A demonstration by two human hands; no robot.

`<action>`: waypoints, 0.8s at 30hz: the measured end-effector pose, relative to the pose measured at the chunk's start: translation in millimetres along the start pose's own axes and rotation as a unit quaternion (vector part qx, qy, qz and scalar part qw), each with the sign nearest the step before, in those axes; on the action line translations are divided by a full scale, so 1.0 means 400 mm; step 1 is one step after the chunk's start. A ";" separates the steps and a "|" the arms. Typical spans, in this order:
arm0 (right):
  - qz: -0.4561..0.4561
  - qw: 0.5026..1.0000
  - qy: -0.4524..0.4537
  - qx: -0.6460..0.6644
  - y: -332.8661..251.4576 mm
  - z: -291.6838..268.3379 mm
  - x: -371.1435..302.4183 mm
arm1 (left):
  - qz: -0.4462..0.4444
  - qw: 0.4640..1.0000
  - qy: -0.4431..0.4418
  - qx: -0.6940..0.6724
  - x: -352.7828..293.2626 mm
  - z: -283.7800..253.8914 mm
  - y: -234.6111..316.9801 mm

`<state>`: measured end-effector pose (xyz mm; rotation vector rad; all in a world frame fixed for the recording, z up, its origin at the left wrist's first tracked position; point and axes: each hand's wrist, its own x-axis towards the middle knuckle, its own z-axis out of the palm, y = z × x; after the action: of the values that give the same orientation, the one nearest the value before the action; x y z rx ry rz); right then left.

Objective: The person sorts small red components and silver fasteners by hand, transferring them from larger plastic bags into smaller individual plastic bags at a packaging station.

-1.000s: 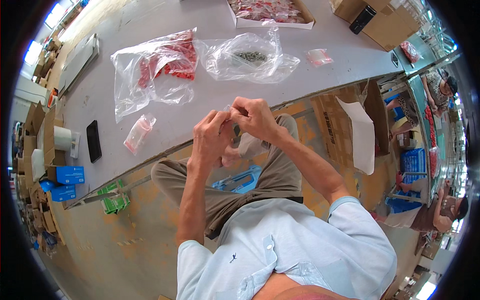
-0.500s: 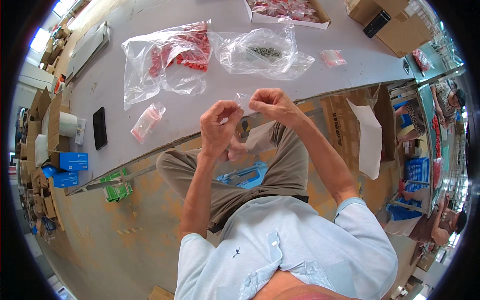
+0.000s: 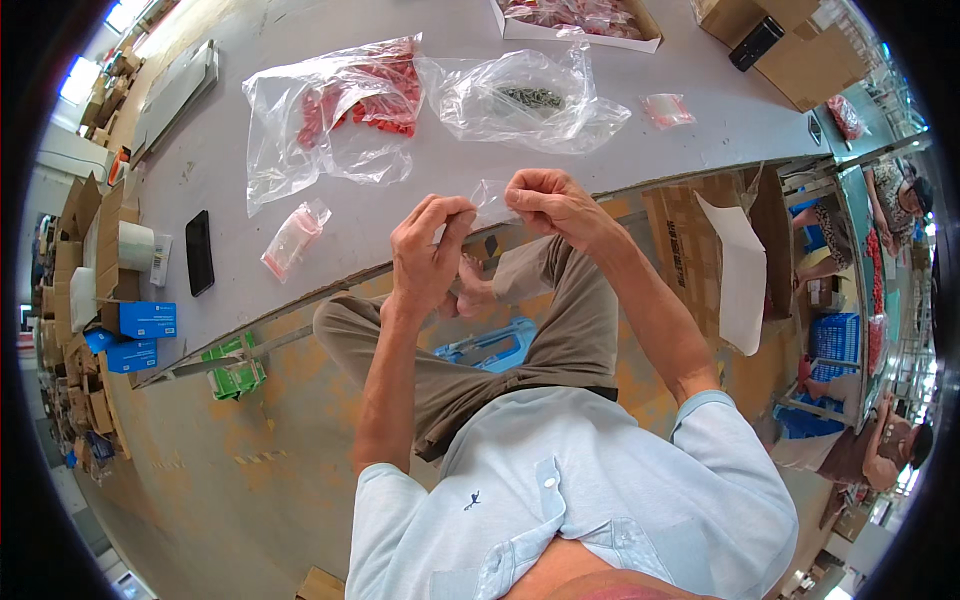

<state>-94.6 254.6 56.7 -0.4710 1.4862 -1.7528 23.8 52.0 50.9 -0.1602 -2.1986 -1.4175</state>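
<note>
Between my hands, at the table's near edge, is a small clear plastic bag (image 3: 490, 204). My left hand (image 3: 430, 245) pinches its left side. My right hand (image 3: 558, 208) grips the other side, fingers curled in. Whether anything lies inside it, I cannot make out. Beyond my hands a large clear bag (image 3: 275, 130) lies open with red pieces (image 3: 390, 100) in it. Beside it, another large clear bag (image 3: 470, 110) holds a heap of small grey metal parts, perhaps screws (image 3: 532, 98). A bundle of small red-edged clear bags (image 3: 295, 240) rests left of my hands.
A similar small packet (image 3: 667, 110) lies to the right. At the back stand a white tray (image 3: 590, 42) of filled red packets and a cardboard box (image 3: 810, 65). A black phone (image 3: 200, 253) lies at left. An open carton (image 3: 680, 250) stands below the table edge. Other people sit far right.
My hands have moved slightly apart, and the small clear bag is now stretched out between them. The left fingers have straightened somewhat. Things on the table have stayed put.
</note>
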 end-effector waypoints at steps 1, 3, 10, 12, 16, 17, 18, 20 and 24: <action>0.001 1.000 0.006 0.006 -0.002 0.003 0.001 | -0.026 0.999 0.009 -0.027 -0.001 0.000 -0.001; 0.006 1.000 0.000 0.010 0.001 -0.003 0.004 | -0.038 0.998 0.016 -0.053 -0.007 0.010 -0.013; 0.006 1.000 -0.005 -0.008 0.031 -0.018 0.013 | 0.020 0.999 0.045 -0.001 -0.002 0.014 -0.016; 0.006 0.999 0.003 -0.037 0.025 -0.010 0.011 | 0.030 0.998 0.053 0.020 -0.002 0.013 -0.017; -0.068 0.982 0.121 -0.128 0.018 -0.006 0.011 | 0.064 0.994 0.058 0.071 0.010 0.016 -0.011; -0.070 0.981 0.123 -0.131 0.013 -0.024 0.016 | 0.067 0.994 0.059 0.069 0.010 0.015 -0.013; -0.097 0.964 0.153 -0.194 0.005 -0.056 0.023 | 0.056 0.995 0.061 0.063 0.009 0.014 -0.019; -0.122 0.940 0.184 -0.259 -0.026 -0.113 0.049 | 0.046 0.995 0.063 0.055 0.011 0.020 -0.041; -0.215 0.805 0.218 -0.509 -0.124 -0.229 0.162 | 0.025 0.995 0.078 0.054 0.017 0.042 -0.083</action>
<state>-216.3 267.3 68.2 -1.0484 2.8220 -1.2412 -0.1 50.7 21.5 -0.0634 -2.1225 -1.2381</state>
